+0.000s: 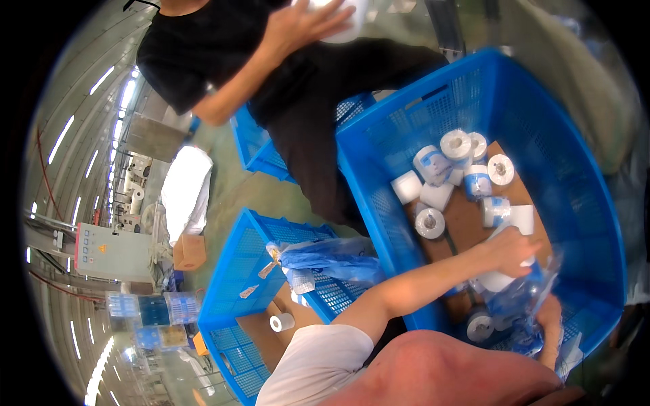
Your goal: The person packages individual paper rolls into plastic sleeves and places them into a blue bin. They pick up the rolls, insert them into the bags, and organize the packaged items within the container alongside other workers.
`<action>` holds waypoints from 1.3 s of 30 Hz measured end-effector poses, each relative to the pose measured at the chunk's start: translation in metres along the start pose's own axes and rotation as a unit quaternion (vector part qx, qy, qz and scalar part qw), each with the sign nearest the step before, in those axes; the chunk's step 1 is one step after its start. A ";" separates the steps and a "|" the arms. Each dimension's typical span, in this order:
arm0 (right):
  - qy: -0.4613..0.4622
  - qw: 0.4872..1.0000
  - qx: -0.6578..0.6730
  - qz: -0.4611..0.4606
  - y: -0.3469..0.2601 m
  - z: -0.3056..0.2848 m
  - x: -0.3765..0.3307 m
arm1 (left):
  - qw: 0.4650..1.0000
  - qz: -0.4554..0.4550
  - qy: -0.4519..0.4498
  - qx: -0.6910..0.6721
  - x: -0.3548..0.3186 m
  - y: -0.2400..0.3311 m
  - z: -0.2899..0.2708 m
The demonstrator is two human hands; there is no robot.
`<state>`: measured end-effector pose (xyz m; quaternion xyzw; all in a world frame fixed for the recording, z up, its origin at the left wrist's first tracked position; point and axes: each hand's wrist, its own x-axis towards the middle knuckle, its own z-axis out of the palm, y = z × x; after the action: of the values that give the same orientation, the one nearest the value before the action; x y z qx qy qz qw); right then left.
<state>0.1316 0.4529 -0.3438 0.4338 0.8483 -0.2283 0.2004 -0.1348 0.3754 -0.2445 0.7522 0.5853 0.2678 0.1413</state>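
Observation:
Inside the large blue crate (369, 162), my left hand (509, 249) is closed at a white toilet paper roll (496, 280), its fingers partly hidden. A crinkled clear plastic bag (518, 304) with blue print lies just below it. My right hand (548, 315) is closed on the bag's edge near the crate's right side, with its fingertips hard to see. Beyond my left hand, several toilet paper rolls (457, 143) lie loose, some bare white and some in blue-printed wrap (477, 181). Brown cardboard (460, 237) lines the crate floor.
A second blue crate (227, 271) stands at the left, with blue plastic bags (332, 260) over its edge and a white roll (282, 322) inside. Across from me, a person in black (223, 61) holds something white. A cardboard box (189, 252) sits further left.

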 end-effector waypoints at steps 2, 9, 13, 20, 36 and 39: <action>-0.001 1.000 0.003 -0.004 -0.002 -0.005 -0.001 | 1.000 -0.002 0.002 -0.001 0.003 0.001 0.003; 0.008 1.000 0.008 0.008 -0.006 -0.008 -0.008 | 1.000 -0.007 0.018 -0.003 -0.003 0.004 0.004; 0.009 1.000 0.020 -0.008 -0.013 0.005 -0.009 | 1.000 -0.010 -0.007 -0.001 -0.019 0.001 0.003; 0.085 0.996 0.036 0.014 0.012 0.014 -0.018 | 0.999 0.033 -0.010 -0.027 0.016 0.010 0.003; 0.168 0.982 0.088 0.003 -0.067 -0.063 -0.051 | 0.995 -0.059 -0.056 0.062 -0.025 0.001 -0.017; 0.242 0.962 0.125 -0.017 -0.072 -0.060 -0.062 | 0.992 -0.056 -0.088 0.073 -0.027 0.009 -0.021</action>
<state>0.0965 0.4095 -0.2459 0.4828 0.8436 -0.2243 -0.0707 -0.1440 0.3452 -0.2295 0.7475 0.6295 0.1484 0.1516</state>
